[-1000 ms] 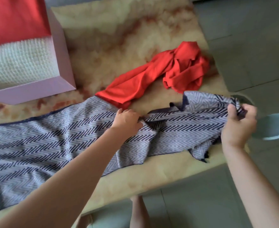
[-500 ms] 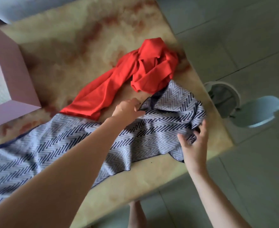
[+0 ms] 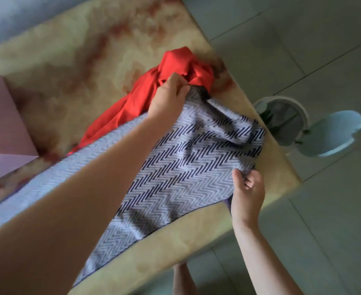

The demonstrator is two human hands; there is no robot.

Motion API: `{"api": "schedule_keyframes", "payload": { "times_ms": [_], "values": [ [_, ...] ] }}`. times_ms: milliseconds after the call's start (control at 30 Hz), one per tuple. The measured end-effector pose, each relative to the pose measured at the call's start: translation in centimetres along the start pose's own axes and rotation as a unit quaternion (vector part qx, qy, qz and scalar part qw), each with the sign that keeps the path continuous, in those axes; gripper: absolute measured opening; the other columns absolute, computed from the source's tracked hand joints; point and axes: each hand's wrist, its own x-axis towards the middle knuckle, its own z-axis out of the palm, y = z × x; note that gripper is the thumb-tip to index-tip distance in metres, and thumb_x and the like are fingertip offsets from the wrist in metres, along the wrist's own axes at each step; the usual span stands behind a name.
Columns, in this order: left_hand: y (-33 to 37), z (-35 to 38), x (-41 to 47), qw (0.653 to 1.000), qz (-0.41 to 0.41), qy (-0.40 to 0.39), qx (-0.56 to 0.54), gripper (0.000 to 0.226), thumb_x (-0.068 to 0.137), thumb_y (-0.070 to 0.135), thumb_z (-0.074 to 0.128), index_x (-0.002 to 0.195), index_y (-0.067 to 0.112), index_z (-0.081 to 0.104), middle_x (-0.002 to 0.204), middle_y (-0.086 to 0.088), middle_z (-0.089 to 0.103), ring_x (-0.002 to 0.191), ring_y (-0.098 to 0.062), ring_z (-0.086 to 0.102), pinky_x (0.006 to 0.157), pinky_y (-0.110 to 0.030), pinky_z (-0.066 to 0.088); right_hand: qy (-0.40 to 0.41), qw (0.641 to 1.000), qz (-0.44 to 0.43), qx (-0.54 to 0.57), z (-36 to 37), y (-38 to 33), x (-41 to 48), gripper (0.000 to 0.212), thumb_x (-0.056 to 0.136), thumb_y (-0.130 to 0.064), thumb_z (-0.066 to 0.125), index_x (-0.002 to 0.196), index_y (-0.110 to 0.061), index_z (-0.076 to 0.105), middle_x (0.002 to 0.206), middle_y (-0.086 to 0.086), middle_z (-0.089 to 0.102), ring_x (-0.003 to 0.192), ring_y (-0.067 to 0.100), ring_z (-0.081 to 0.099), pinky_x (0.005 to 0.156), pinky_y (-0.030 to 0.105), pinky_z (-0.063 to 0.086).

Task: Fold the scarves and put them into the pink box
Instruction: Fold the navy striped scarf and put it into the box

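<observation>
The herringbone scarf (image 3: 186, 177) lies spread along the desk (image 3: 90, 50), from the left edge of view to the right-hand end, where it is rumpled. The left hand (image 3: 169, 99) has its grip pinched on the far corner of that end, right against the crumpled red scarf (image 3: 175, 67). The right hand (image 3: 247, 192) has its fingers curled on the near corner, close to the desk's edge.

The cloth looks light, soft and limp, so I'd expect it to sag and crease wherever it isn't held. Corners and hem are the sensible places to take it, as both hands do, and the end wants pulling taut before any fold. The red one looks thinner and may slide out of a fold.

The pink box (image 3: 3, 128) stands at the left, well apart from the hands. Little beyond its outer walls shows, so I can't tell what's in it. On the floor to the right a pedal bin (image 3: 300, 109) stands open with a liner, its contents unclear.
</observation>
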Motion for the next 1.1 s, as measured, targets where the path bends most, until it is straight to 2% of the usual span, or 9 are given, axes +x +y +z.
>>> {"api": "schedule_keyframes", "payload": {
  "times_ms": [167, 333, 433, 533, 633, 733, 900, 1000, 1100],
  "values": [
    [-0.3, 0.7, 2.4, 0.989, -0.025, -0.083, 0.118, 0.038, 0.086, 0.021, 0.057, 0.122, 0.01, 0.055, 0.116, -0.018, 0.061, 0.109, -0.032, 0.056, 0.09, -0.033, 0.042, -0.103, 0.994, 0.002, -0.021, -0.7, 0.8, 0.4, 0.024, 0.09, -0.027, 0.061, 0.083, -0.005, 0.055, 0.079, 0.016, 0.063, 0.074, 0.029, 0.061, 0.065, 0.041, 0.05],
    [-0.5, 2.8, 1.8, 0.974, 0.042, -0.093, 0.203, 0.045, 0.083, 0.025, 0.062, 0.126, 0.018, 0.055, 0.124, -0.015, 0.056, 0.119, -0.031, 0.049, 0.1, -0.038, 0.038, 0.035, 0.989, 0.017, -0.145, -2.1, 2.1, 2.3, 0.031, 0.088, -0.032, 0.057, 0.109, -0.01, 0.062, 0.112, 0.012, 0.058, 0.104, 0.033, 0.048, 0.094, 0.045, 0.042],
    [0.4, 4.6, 1.5, 0.959, 0.094, -0.072, 0.257, 0.054, 0.084, 0.032, 0.063, 0.134, 0.022, 0.047, 0.138, -0.009, 0.042, 0.127, -0.03, 0.036, 0.105, -0.041, 0.029, 0.012, 0.962, 0.04, -0.27, -2.7, 2.7, 3.2, 0.048, 0.079, -0.035, 0.068, 0.121, -0.012, 0.058, 0.124, 0.015, 0.049, 0.108, 0.036, 0.041, 0.094, 0.042, 0.033],
    [1.2, 6.3, 1.4, 0.935, 0.125, -0.122, 0.308, 0.067, 0.084, 0.036, 0.064, 0.143, 0.026, 0.034, 0.149, -0.006, 0.028, 0.134, -0.029, 0.03, 0.108, -0.043, 0.024, -0.014, 0.947, 0.016, -0.32, -2.1, 3.2, 3.9, 0.03, 0.075, -0.025, 0.069, 0.103, -0.012, 0.066, 0.111, 0.013, 0.057, 0.103, 0.037, 0.043, 0.085, 0.038, 0.033],
    [0.8, 6.9, 1.4, 0.911, 0.117, -0.149, 0.368, 0.075, 0.08, 0.036, 0.069, 0.144, 0.027, 0.03, 0.146, -0.011, 0.028, 0.13, -0.031, 0.034, 0.106, -0.043, 0.027, -0.015, 0.972, -0.031, -0.234, -2.0, 2.8, 4.4, 0.011, 0.077, -0.022, 0.058, 0.081, -0.012, 0.062, 0.079, 0.007, 0.064, 0.078, 0.031, 0.055, 0.069, 0.033, 0.036],
    [0.3, 6.6, 1.6, 0.921, 0.113, -0.119, 0.352, 0.072, 0.079, 0.026, 0.069, 0.143, 0.027, 0.034, 0.139, -0.012, 0.031, 0.124, -0.032, 0.037, 0.101, -0.043, 0.034, 0.048, 0.996, -0.035, -0.072, -3.2, 0.0, 6.0, 0.01, 0.083, -0.003, 0.056, 0.084, -0.013, 0.052, 0.07, 0.002, 0.054, 0.058, -0.005, 0.052, 0.058, 0.013, 0.037],
    [0.5, 5.9, 1.9, 0.961, 0.092, -0.065, 0.253, 0.053, 0.087, 0.004, 0.048, 0.137, 0.021, 0.044, 0.128, -0.016, 0.044, 0.119, -0.034, 0.045, 0.096, -0.042, 0.038, 0.163, 0.976, -0.146, 0.002, -5.3, -5.1, 11.8, 0.023, 0.076, 0.002, 0.048, 0.089, -0.017, 0.051, 0.072, -0.014, 0.047, 0.061, -0.014, 0.048, 0.067, 0.007, 0.037],
    [0.6, 5.8, 2.1, 0.958, 0.085, -0.06, 0.268, 0.053, 0.086, 0.003, 0.05, 0.136, 0.021, 0.046, 0.131, -0.013, 0.043, 0.122, -0.033, 0.041, 0.1, -0.042, 0.035, 0.081, 0.983, -0.152, -0.063, -4.8, -4.8, 12.6, 0.027, 0.081, 0.004, 0.051, 0.101, -0.013, 0.057, 0.088, -0.004, 0.059, 0.079, -0.003, 0.055, 0.078, 0.012, 0.043],
    [0.6, 5.8, 1.8, 0.96, 0.082, -0.071, 0.256, 0.048, 0.085, 0.011, 0.055, 0.132, 0.021, 0.051, 0.13, -0.011, 0.049, 0.123, -0.032, 0.044, 0.1, -0.041, 0.035, -0.063, 0.985, -0.095, -0.131, -3.6, -1.7, 10.8, 0.022, 0.088, -0.009, 0.058, 0.108, -0.007, 0.064, 0.102, 0.006, 0.067, 0.093, 0.018, 0.063, 0.087, 0.034, 0.051]
  ]
}}
